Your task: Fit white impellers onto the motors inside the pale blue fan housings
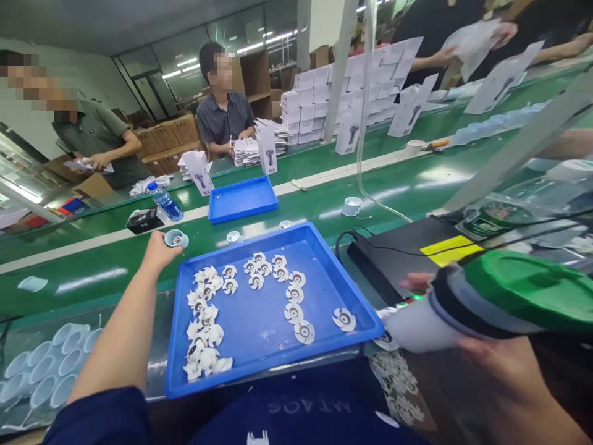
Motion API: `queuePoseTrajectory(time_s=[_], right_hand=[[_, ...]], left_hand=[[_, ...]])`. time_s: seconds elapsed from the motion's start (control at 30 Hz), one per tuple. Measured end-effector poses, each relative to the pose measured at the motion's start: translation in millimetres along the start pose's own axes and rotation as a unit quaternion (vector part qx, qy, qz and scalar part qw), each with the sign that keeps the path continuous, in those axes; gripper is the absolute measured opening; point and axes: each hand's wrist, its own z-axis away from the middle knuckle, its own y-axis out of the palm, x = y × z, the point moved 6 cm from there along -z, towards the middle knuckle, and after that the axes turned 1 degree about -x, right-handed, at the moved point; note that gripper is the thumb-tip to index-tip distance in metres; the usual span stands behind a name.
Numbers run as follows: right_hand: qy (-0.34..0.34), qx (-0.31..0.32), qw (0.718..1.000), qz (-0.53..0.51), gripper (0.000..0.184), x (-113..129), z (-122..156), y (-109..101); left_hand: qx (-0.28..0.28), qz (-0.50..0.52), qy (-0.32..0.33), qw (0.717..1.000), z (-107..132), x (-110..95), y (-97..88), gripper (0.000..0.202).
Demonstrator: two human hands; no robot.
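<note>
item: small cup (176, 238), pale plastic, mouth towards the camera. location: just beyond the far left corner of the large blue tray (259, 312), over the green belt (92, 278), pinched at its side in the fingertips of the left hand (160, 250); the hand is closed on it, arm at full stretch.

handling (judged): very light, thin-walled, stiff enough for a two-finger hold but likely to dent if squeezed; smooth, so grip at the rim or the base ring.

right hand (504, 371): right of the tray, wrapped around a green tool (509, 296) with a white nozzle (412, 327) that points at the tray's near right corner.

containers:
- large blue tray: white fan wheels (304, 332), a crowded column down its left side, a looser arc across the middle, one apart at the right.
- small blue tray (242, 199): beyond the large tray, across the belt.
- clear cups (46, 364): nested in rows, left of the large tray.

also: loose cups (233, 236) just beyond the tray's far edge; water bottle (165, 202) further beyond, to the left.
</note>
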Motion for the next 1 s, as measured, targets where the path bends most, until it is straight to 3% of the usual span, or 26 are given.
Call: queuePoseTrajectory(time_s=[0.1, 0.17, 0.23, 0.3, 0.37, 0.47, 0.57, 0.7, 0.9, 1.0], right_hand=[[0.100, 0.038, 0.981, -0.165, 0.060, 0, 1, 10], [0.098, 0.047, 0.975, -0.192, 0.068, 15, -7, 18], [0.077, 0.094, 0.968, -0.219, 0.077, 39, -20, 36], [0.086, 0.118, 0.954, -0.261, 0.082, 65, -35, 62], [0.136, 0.182, 0.936, -0.267, 0.081, 87, -45, 102], [0.166, 0.175, 0.920, -0.309, 0.082, 113, -54, 148], [0.140, 0.174, 0.919, -0.324, 0.082, 126, -51, 173], [0.126, 0.156, 0.918, -0.342, 0.071, 128, -41, 174], [0.124, 0.173, 0.895, -0.393, 0.052, 131, -34, 171], [0.126, 0.184, 0.904, -0.365, 0.052, 130, -34, 171]], left_hand=[[-0.043, 0.105, 0.060, 0.992, 59, -4, -20.2, 0.052], [-0.029, 0.168, 0.134, 0.976, 115, -25, -19.7, 0.058], [-0.049, 0.205, 0.279, 0.937, 176, -66, -17.0, 0.056], [-0.016, 0.201, 0.385, 0.901, 226, -110, -2.2, 0.056], [0.042, 0.228, 0.431, 0.872, 255, -146, 13.7, 0.060], [0.107, 0.259, 0.409, 0.868, 266, -176, 26.3, 0.058], [0.138, 0.281, 0.395, 0.864, 266, -187, 22.9, 0.045], [0.126, 0.321, 0.381, 0.858, 266, -190, 13.5, 0.031], [0.130, 0.342, 0.366, 0.855, 269, -191, 17.0, 0.029], [0.133, 0.349, 0.368, 0.852, 269, -193, 17.1, 0.030]])
